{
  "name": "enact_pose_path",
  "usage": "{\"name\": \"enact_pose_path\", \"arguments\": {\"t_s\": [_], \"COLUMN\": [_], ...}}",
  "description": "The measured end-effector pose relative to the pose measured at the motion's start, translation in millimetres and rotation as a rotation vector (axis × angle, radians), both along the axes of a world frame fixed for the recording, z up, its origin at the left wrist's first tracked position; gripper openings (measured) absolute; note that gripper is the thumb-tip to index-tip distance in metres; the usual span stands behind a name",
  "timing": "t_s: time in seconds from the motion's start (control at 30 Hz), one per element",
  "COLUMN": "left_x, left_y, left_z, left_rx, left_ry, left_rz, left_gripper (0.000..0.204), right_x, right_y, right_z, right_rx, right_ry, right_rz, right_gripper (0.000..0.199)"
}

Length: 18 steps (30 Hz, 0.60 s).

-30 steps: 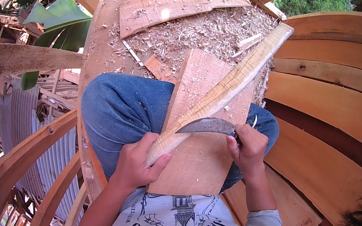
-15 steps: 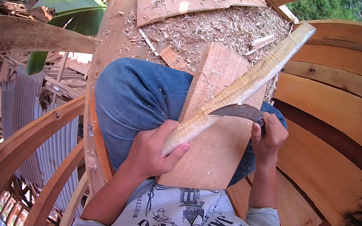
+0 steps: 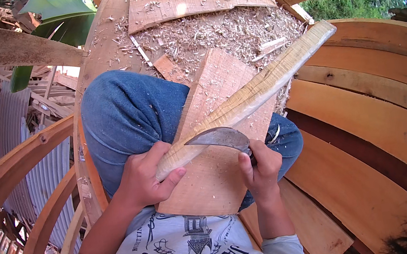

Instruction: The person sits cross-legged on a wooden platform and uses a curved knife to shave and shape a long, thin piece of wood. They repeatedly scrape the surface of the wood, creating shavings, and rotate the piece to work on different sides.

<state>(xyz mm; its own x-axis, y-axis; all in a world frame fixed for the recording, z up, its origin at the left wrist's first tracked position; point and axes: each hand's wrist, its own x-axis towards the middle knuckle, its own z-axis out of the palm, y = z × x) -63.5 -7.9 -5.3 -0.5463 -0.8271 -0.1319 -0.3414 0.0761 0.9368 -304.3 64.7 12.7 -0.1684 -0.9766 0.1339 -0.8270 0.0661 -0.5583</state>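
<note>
My left hand (image 3: 148, 179) grips the near end of a long, pale, roughly shaved stick of wood (image 3: 255, 88), which slants up to the far right. My right hand (image 3: 262, 168) is closed round the handle of a curved knife (image 3: 221, 138); the fingers hide most of that handle. The dark hooked blade points left and lies against or just over the stick near my left hand. Under the stick, a flat wooden board (image 3: 196, 187) rests across my lap, scattered with a few shavings.
Wood shavings (image 3: 186, 41) cover the planking ahead, where a shaped plank (image 3: 196, 0) lies. Curved side planks (image 3: 358, 121) rise at the right. Bent wooden ribs (image 3: 25, 152) stand at the left, with corrugated metal sheet (image 3: 49, 174) beyond them. My bent knee (image 3: 117, 103) is beside the board.
The blade has moved along the stick toward my left hand. A thin curled shaving now shows beside my right hand. The whole view has shifted slightly.
</note>
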Motion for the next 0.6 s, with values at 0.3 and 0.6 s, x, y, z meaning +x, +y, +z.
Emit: {"name": "enact_pose_path", "arguments": {"t_s": [0.3, 0.6], "left_x": [-9, 3], "left_y": [2, 7], "left_z": [-1, -2], "left_rx": [-0.122, -0.105], "left_ry": [-0.058, -0.037], "left_rz": [0.043, 0.034], "left_gripper": [0.032, 0.032], "right_x": [-15, -110], "right_y": [-5, 10], "right_z": [-3, -3], "right_rx": [-0.05, -0.134], "right_ry": [0.27, -0.018], "right_rz": [-0.007, -0.763], "right_gripper": [0.033, 0.036]}}
